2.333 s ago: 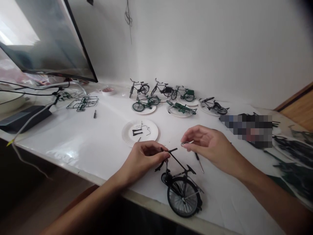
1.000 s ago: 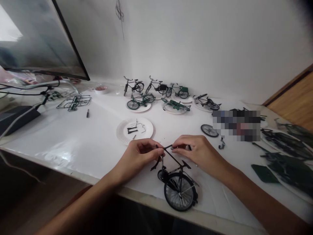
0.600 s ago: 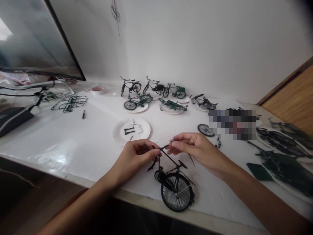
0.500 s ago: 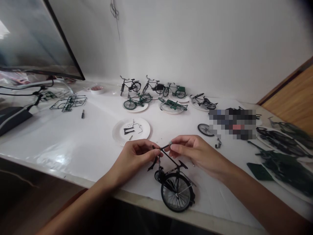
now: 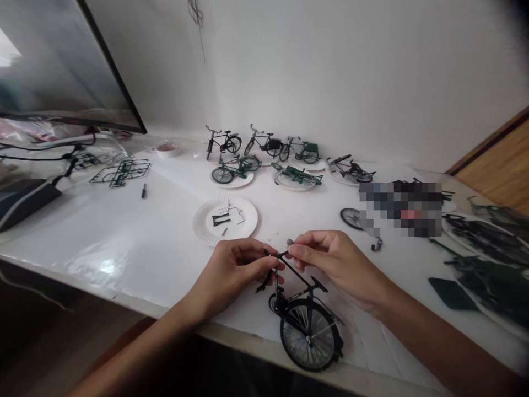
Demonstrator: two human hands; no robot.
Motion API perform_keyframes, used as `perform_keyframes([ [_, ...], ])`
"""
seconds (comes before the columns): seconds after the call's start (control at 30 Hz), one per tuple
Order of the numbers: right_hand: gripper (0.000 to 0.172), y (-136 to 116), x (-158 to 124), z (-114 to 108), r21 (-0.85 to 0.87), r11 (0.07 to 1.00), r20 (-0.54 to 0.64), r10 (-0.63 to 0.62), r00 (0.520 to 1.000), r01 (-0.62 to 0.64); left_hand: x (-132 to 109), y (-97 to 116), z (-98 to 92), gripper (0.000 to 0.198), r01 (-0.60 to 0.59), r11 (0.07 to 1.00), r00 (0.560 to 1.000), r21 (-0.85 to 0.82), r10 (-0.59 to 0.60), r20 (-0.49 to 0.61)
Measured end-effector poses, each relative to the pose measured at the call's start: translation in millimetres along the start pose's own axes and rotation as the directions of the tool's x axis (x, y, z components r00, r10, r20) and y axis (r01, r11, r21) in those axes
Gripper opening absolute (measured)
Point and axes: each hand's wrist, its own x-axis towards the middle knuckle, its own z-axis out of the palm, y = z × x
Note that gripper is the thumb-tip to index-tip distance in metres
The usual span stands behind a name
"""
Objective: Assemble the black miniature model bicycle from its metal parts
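Note:
A black model bicycle (image 5: 309, 339) is held tilted at the table's front edge, its spoked rear wheel and saddle towards me and no front wheel visible in its fork. My left hand (image 5: 243, 267) pinches the front of its frame between thumb and fingers. At the frame's front end, my right hand (image 5: 322, 251) is closed with thumb and forefinger on a small grey rounded part (image 5: 290, 242). The fingers hide where that part meets the frame. Just beyond my left hand lies a white paper plate (image 5: 202, 220) with small black and silver bicycle parts on it.
Several finished-looking model bicycles, among them a green one (image 5: 231, 170), stand or lie on plates at the back. A loose wheel (image 5: 351, 218) and green parts lie right. Left are a monitor (image 5: 61, 66), sprue frames (image 5: 122, 173) and a small dark tool (image 5: 144, 191).
The bicycle has shifted slightly right and nearer to me in view, with both hands still on it. The background has shifted a little too, as the camera moved.

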Motion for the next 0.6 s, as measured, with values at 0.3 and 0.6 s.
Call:
perform_keyframes([
  [0.3,0.022,9,2,13,-0.005,1.000,0.066,0.006,0.998,-0.005,-1,0,5.3,0.032,-0.016,0.999,1.000,0.037,0.016,-0.022],
  [0.6,0.028,5,2,6,0.085,0.996,-0.014,0.021,1.000,-0.020,0,5,3.9,0.023,-0.118,0.985,0.993,0.129,0.118,0.014],
])
